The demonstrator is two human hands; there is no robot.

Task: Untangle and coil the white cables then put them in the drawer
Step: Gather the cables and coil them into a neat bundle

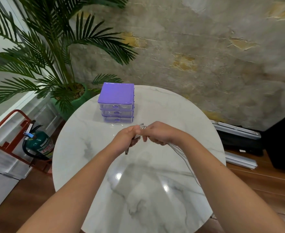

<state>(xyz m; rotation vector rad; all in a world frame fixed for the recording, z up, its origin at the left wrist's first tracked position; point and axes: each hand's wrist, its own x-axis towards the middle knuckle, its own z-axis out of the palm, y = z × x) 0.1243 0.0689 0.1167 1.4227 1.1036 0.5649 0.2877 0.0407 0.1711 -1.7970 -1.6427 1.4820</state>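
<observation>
Cables (142, 127) in both fists.

The only writing I can read is on the green fire extinguisher (40, 145) on the floor to my left: red letters "FIRE" on its label. The smaller print there is too blurred.

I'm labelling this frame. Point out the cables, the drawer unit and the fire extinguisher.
cables (180, 151): head view, on the strands trailing below the right hand.
drawer unit (117, 93): head view, on its purple top.
fire extinguisher (40, 143): head view, on the green body.
</observation>
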